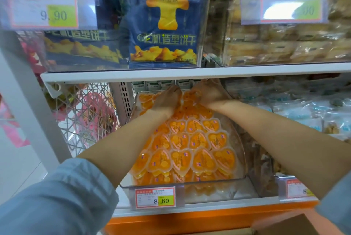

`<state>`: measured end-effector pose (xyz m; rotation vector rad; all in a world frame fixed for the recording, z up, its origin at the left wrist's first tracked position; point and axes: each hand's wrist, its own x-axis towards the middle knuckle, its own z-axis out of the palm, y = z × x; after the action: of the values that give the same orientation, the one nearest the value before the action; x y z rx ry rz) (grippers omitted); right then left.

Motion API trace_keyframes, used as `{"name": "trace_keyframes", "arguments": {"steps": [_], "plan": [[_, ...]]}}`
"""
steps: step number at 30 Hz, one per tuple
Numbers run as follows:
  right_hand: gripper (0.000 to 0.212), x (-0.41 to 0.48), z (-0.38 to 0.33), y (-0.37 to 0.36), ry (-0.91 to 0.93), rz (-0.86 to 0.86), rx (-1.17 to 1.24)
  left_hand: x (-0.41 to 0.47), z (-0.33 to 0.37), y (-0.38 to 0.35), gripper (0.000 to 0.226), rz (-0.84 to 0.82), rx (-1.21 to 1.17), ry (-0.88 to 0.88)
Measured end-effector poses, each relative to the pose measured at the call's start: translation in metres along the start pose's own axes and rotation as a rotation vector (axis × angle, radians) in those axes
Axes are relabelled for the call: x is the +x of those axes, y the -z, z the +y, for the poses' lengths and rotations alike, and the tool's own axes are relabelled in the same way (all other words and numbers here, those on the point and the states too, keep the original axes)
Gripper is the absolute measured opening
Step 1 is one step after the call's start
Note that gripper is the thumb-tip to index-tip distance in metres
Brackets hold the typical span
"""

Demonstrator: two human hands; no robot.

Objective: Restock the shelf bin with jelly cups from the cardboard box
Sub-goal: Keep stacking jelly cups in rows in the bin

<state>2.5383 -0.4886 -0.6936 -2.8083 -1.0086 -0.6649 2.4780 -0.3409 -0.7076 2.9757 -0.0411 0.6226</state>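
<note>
A grey sleeve (57,196) fills the near left corner, and a box (284,224) flap shows at the near right, below the shelf's orange front edge (190,219). A price tag (154,197) reading 8.60 hangs on that edge, just in front of the clear bin (209,185). The bin sits at the shelf's front edge and runs to the back, with a wire rack (85,113) off its left side and pale packets (303,113) close on its right. Orange heart-shaped jelly cups (182,158) lie in overlapping rows, filling the bin from front wall to back. Both bare forearms reach over them. The left hand (167,100) rests palm down on the rear cups, its grip wide with the fingers laid flat. The right hand (209,92) lies beside it. Its fingers are tucked under the upper shelf (171,75), so I cannot tell its grip. Little room is left between the cups and that shelf. Above stand blue biscuit bags (167,26).
</note>
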Motion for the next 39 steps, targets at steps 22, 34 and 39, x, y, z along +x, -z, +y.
{"name": "trace_keyframes", "arguments": {"steps": [22, 34, 39], "plan": [[0.025, -0.211, -0.051, 0.063, 0.352, 0.026, 0.366, -0.220, 0.024, 0.051, 0.033, -0.004, -0.257, -0.310], [0.051, -0.381, -0.105, -0.123, 0.011, -1.081, 0.288, -0.381, 0.045, -0.121, 0.049, -1.001, -0.098, -0.001], [0.075, -0.413, -0.104, -0.183, -0.084, -1.129, 0.330, -0.432, 0.008, -0.184, 0.058, -1.173, 0.120, 0.147]]}}
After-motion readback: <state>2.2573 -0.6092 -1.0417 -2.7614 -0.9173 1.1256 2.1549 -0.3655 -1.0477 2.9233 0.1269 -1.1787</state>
